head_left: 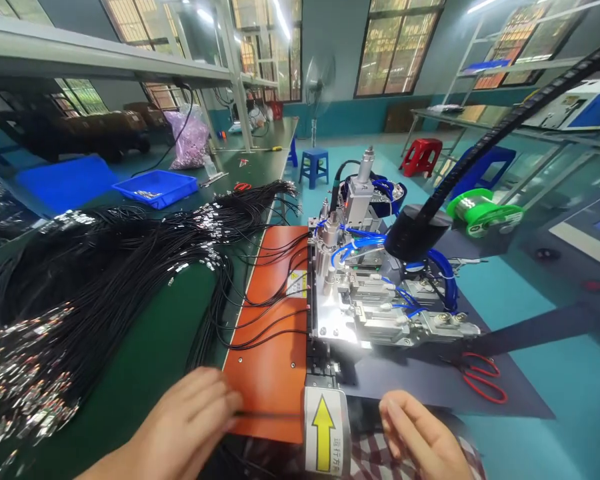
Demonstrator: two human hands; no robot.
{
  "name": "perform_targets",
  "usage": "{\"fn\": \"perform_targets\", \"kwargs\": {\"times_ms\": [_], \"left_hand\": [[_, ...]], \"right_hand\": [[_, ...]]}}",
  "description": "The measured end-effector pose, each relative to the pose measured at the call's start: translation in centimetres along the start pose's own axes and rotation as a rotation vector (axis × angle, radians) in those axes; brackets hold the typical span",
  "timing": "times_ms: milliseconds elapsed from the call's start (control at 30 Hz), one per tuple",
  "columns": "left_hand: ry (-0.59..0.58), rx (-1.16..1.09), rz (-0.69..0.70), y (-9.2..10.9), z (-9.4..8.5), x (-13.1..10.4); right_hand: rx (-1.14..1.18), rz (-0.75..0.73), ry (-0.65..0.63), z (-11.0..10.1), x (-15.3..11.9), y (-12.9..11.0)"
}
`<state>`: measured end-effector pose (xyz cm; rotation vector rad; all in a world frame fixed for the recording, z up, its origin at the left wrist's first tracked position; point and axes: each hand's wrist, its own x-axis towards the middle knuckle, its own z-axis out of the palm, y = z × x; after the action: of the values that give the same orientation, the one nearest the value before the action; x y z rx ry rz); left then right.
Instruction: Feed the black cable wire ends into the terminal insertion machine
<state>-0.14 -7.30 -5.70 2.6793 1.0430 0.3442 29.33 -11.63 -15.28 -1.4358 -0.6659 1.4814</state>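
Note:
At the lower left, my left hand (195, 413) is closed with its fingers together around a black cable (270, 415). That cable stretches to the right, blurred, low over the orange plate (270, 380). My right hand (425, 433) is on the other side of the strip with the yellow arrow (323, 430). Its thumb and fingers are bent together, and whatever lies between them, if anything, is too small to make out. Beyond the hands stands a machine (370, 300) with metal cylinders and blue hoses. Several black cables run across the plate into its left edge.
Large bundles of black cables (130, 280) with metal ends cover the green bench at left. A blue tray (157, 187) lies behind them. Red-handled scissors (483, 380) rest to the right of the machine, near a green spool (485, 212). A thick black flexible arm (480, 153) hangs overhead.

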Motion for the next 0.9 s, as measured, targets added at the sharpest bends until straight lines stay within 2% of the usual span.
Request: {"fn": "perform_targets", "kwargs": {"times_ms": [100, 200, 300, 433, 500, 633, 667, 767, 900], "left_hand": [[0.108, -0.052, -0.084, -0.6, 1.6, 1.0], [0.122, -0.036, -0.077, -0.9, 4.2, 1.6], [0.096, -0.034, -0.047, -0.9, 5.4, 1.9], [-0.022, -0.097, -0.08, 0.5, 5.5, 2.9], [-0.076, -0.224, -0.147, 1.9, 5.8, 4.1], [-0.228, -0.679, -0.325, 4.3, 6.9, 7.5], [-0.229, -0.759, -0.346, 4.6, 7.2, 8.3], [-0.206, -0.929, -0.403, 4.3, 7.8, 9.9], [-0.26, -1.164, -0.46, 3.3, 8.0, 10.3]], "right_hand": [[0.052, -0.062, -0.106, 1.3, 0.2, 0.2], [0.172, -0.105, -0.253, 2.5, 0.9, 0.2], [0.263, -0.111, -0.221, 3.0, 1.7, -0.1], [0.201, -0.112, -0.137, 3.6, 1.6, -0.6], [0.108, -0.141, -0.143, 3.9, 1.2, -0.7], [-0.077, -0.255, -0.117, 3.8, 0.6, -1.0], [-0.076, -0.249, -0.106, 3.5, 0.6, -1.1], [0.027, -0.178, -0.052, 2.4, 0.9, -1.5], [0.162, -0.144, -0.034, 1.8, 1.6, -1.9]]}}
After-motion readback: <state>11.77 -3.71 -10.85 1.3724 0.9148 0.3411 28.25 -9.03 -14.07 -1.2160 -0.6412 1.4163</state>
